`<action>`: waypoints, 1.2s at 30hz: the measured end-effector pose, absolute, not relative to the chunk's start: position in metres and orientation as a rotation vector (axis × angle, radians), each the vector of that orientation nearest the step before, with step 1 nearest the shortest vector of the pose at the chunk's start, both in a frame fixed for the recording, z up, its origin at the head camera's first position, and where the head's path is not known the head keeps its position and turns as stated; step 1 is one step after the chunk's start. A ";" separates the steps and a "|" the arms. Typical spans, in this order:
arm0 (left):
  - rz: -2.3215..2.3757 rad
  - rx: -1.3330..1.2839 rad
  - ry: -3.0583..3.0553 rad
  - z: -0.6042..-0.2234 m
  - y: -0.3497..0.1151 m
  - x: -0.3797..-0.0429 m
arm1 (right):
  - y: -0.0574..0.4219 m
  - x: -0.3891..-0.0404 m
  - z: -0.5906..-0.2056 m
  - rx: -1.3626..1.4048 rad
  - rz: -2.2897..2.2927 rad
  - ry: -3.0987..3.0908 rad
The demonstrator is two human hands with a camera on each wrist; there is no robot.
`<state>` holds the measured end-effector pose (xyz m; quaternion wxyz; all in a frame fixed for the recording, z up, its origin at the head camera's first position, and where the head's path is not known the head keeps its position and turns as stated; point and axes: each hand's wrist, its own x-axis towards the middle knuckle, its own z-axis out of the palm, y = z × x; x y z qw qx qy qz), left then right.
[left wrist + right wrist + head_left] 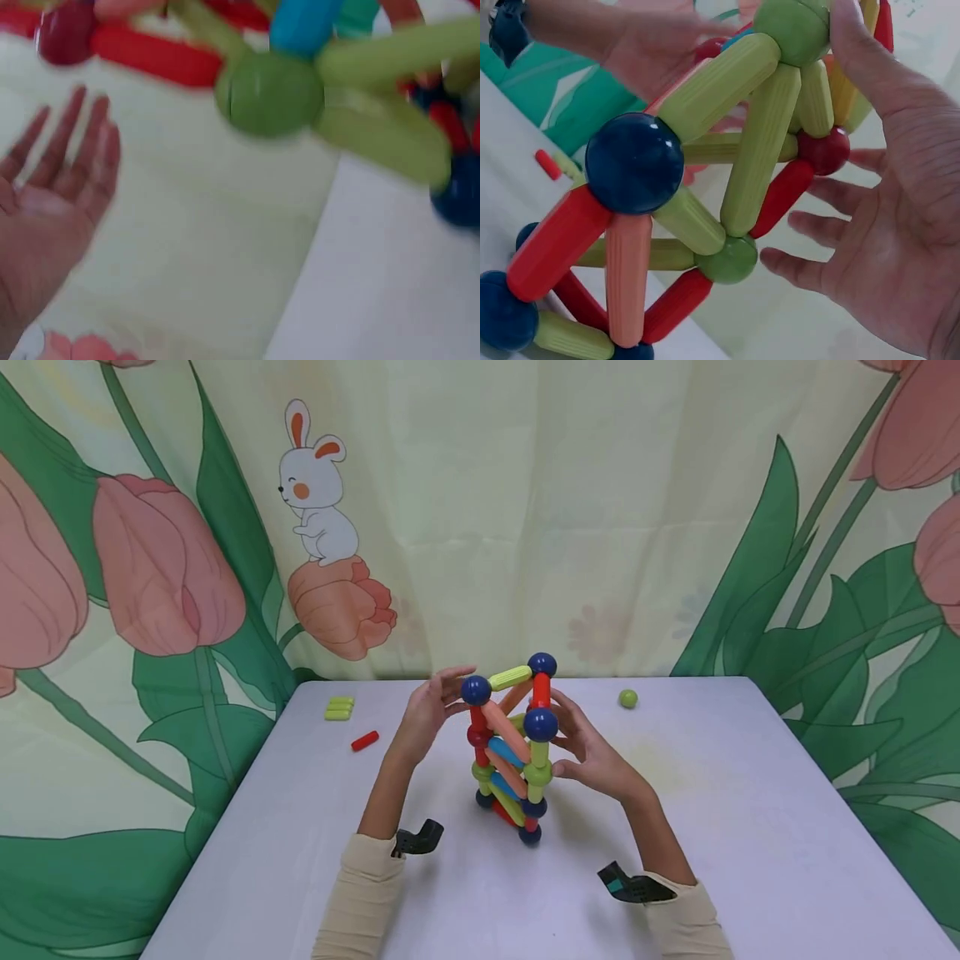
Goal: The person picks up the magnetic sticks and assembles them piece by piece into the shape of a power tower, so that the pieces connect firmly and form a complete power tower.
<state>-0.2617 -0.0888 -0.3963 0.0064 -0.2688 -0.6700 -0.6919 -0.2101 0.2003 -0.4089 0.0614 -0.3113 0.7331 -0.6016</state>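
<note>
A tall tower of magnetic rods and balls (pixel 508 739) stands upright mid-table, with dark blue, green and red balls joined by red, lime, blue, orange and salmon rods. My left hand (pixel 427 718) is raised at its upper left, fingers spread. In the left wrist view that palm (pixel 52 217) shows bare, with a gap to the rods. On the other side my right hand (pixel 596 756) has its thumb against a green ball (pixel 791 30). Its other fingers (pixel 802 270) reach loosely along the far side, close to a red ball (pixel 825 150) and another green ball (pixel 726 259).
Several short lime rods (pixel 339 708) lie at the table's back left, with a red rod (pixel 365 741) near them. A loose green ball (pixel 627 698) rests at the back right. Behind the white table (pixel 750 827) hangs a printed curtain (pixel 600 527).
</note>
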 end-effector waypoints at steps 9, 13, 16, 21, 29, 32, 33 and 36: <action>-0.892 0.107 -2.893 -0.457 -0.170 -0.287 | 0.197 -0.210 -0.413 -0.931 -1.843 2.182; -0.617 0.326 -3.089 -0.474 -0.190 -0.282 | 0.197 -0.208 -0.413 -0.931 -1.833 2.191; -0.479 0.358 -3.123 -0.480 -0.196 -0.281 | 0.198 -0.209 -0.412 -0.953 -1.823 2.198; -0.450 0.341 -3.075 -0.479 -0.196 -0.283 | 0.199 -0.210 -0.409 -0.976 -1.796 2.219; -1.060 0.305 -2.976 -0.466 -0.181 -0.278 | 0.198 -0.208 -0.408 -0.934 -1.771 2.238; -1.481 0.180 -2.808 -0.443 -0.164 -0.270 | 0.198 -0.208 -0.408 -0.931 -1.762 2.243; -1.623 0.140 -2.736 -0.433 -0.156 -0.266 | 0.198 -0.208 -0.408 -0.932 -1.759 2.247; -2.002 -0.023 -2.503 -0.398 -0.133 -0.250 | 0.199 -0.207 -0.408 -0.932 -1.753 2.264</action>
